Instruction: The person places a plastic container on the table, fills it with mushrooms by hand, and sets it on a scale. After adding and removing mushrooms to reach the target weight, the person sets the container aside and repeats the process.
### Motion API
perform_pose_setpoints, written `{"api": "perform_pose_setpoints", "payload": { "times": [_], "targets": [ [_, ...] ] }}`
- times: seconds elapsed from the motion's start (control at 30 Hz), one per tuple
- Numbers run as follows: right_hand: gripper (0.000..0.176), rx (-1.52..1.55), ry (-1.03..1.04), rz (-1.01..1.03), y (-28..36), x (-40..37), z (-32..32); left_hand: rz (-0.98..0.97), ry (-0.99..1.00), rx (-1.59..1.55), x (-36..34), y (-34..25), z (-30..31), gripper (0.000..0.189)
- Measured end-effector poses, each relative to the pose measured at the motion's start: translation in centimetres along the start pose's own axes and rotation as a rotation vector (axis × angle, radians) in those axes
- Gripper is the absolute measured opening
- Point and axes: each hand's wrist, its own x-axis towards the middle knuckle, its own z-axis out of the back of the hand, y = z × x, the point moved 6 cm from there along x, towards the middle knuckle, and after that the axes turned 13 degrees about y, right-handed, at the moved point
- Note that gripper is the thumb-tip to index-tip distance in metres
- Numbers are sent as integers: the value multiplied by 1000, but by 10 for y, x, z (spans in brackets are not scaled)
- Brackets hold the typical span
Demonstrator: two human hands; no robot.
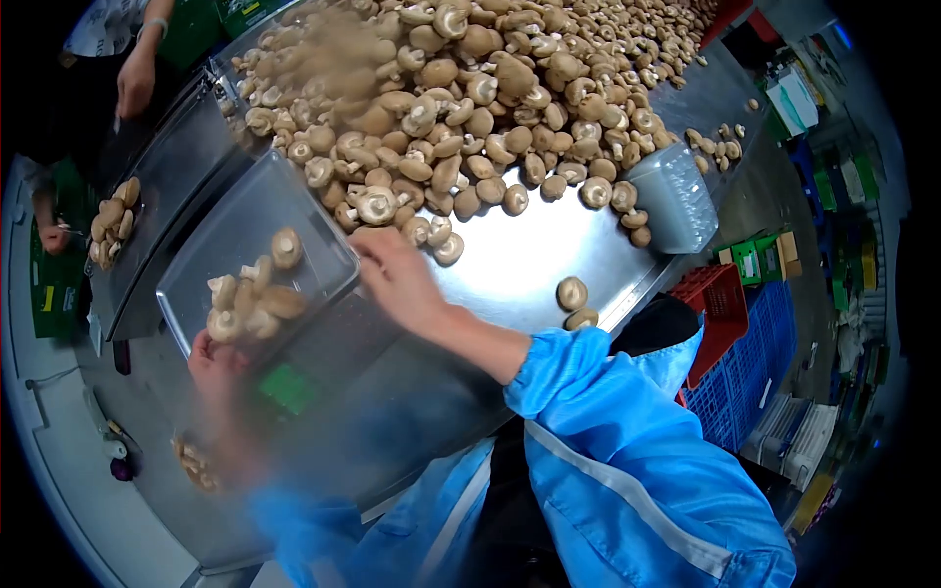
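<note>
A clear plastic tray [235,220] is tilted in front of me with several shiitake mushrooms [260,299] lying in its near part. My left hand [218,372], partly blurred, has its fingers closed on the near edge. At the tray's right corner, my right hand [397,279] pinches the rim. Just beyond the tray lies a large heap of shiitake mushrooms [490,108] on a metal table [490,265]. A few loose mushrooms [571,294] sit on the metal to the right of my right hand.
A stack of clear trays [673,196] stands on the right of the table. Beyond the edge are a red crate [714,309] and a blue crate [750,372]. More mushrooms [115,223] sit at the left, near another person's hand [135,83]. Blurred mushrooms [196,463] lie at lower left.
</note>
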Motion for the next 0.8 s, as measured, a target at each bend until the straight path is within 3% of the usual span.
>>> {"api": "perform_pose_setpoints", "payload": {
  "times": [0.07, 0.1, 0.2, 0.23, 0.27, 0.33, 0.37, 0.43, 0.5, 0.53, 0.57, 0.6, 0.67, 0.7, 0.73, 0.8],
  "targets": [
    [37, -294, -190, 94, -2, -12, 34, 37, 10, 28, -1, 8, 5, 31],
    [44, -374, -182, 50, -10, -15, 46, 55, 9, 44, -3, 11, 8, 32],
    [63, -619, -82, -97, -41, -29, 56, 168, -325, 351, -35, -40, -13, 39],
    [64, -648, -64, -84, -52, -30, 56, 39, -405, 724, -41, -46, -7, 42],
    [65, -678, -46, -71, -61, -32, 55, -46, -497, 712, -51, -41, -5, 40],
    [63, -386, -16, -165, -77, -33, 56, -110, -419, 506, -70, -61, -40, 37],
    [63, -402, 6, -150, -78, -33, 58, -73, -297, 109, -72, -56, -67, 36],
    [64, -335, -10, -147, -68, -36, 62, -262, 97, -180, -79, -64, -136, 35],
    [61, -309, -67, -87, -49, -45, 65, -184, 289, -269, -82, -57, -202, 37],
    [58, -138, -82, -166, -35, -52, 63, -48, 361, -459, -84, -44, -229, 38],
    [58, -128, -67, -113, -19, -59, 58, 87, 435, -651, -88, -36, -255, 40],
    [57, -117, -55, -63, -7, -67, 53, 190, 479, -887, -91, -35, -273, 45],
    [57, -69, 10, 71, 17, -76, 32, 206, 489, -1382, -92, -49, -292, 47],
    [59, -14, 98, 8, 21, -78, 20, 171, 440, -1369, -93, -52, -290, 50],
    [55, -104, 107, 96, 32, -76, 16, 232, 304, -1343, -94, -48, -283, 46],
    [48, -111, 128, 134, 34, -72, 4, 119, 267, -1486, -94, -40, -268, 44]
  ]
}}
